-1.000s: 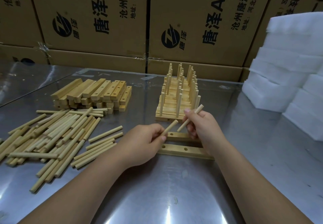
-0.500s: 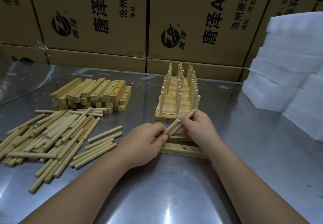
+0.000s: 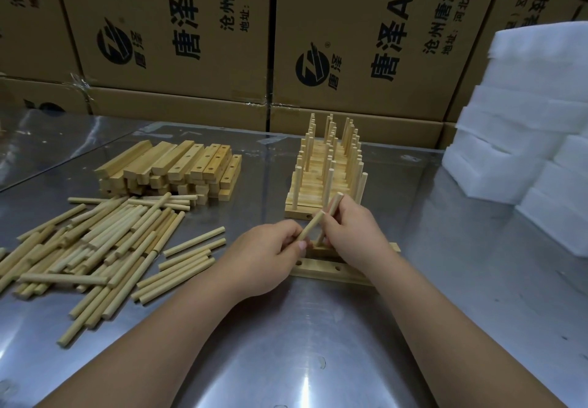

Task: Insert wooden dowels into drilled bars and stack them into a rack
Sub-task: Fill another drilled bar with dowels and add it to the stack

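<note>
**Two dowels in hand, one angled down at a bar**

At the centre of the frame the hands are close together, almost touching. The left hand (image 3: 270, 258) pinches one dowel (image 3: 313, 226) near its lower end, with the free end pointing up and to the right. The right hand (image 3: 353, 232) is curled round a second dowel (image 3: 335, 204), which leans with its lower end down at the far bar (image 3: 394, 246). The fingers hide whether that end has entered a hole.

The near bar (image 3: 331, 274) lies flat on the surface (image 3: 286, 344) just below the hands, with two empty holes showing. The finished rack (image 3: 327, 169) stands just above the hands. Loose dowels (image 3: 95, 239) lie at the left, and spare drilled bars (image 3: 178, 169) are stacked at the upper left.

The likely step is seating the right hand's dowel. Risks from here:

- The dowel leans, so pushing it down at that angle could jam it or skid the bar, which nothing seems to hold down.
- The two dowels sit very close and could knock together.
- A slip upward in the frame would strike the rack's upright dowels.
</note>
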